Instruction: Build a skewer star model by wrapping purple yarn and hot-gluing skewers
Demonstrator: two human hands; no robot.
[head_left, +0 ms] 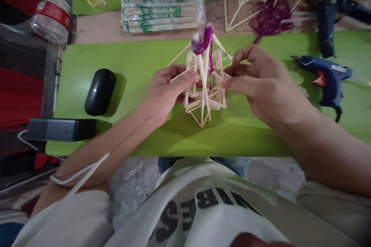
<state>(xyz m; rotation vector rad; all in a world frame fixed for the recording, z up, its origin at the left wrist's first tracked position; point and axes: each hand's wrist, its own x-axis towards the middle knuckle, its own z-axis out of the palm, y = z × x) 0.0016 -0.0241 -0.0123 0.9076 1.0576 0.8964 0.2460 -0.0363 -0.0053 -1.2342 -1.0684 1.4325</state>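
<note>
We are pinching the stick tower [204, 85] between both hands: left hand [168, 88] and right hand [261, 81] clamped on opposite sides. Its long axis is rising upright between them, toward the purple yarn [203, 40] at the top.

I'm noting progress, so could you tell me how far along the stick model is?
Done: a stick frame stands on the green board, its top bound with purple yarn. In hand: the left hand and right hand grip its sides. Left: unclear; a glue gun and packed sticks lie nearby.
</note>
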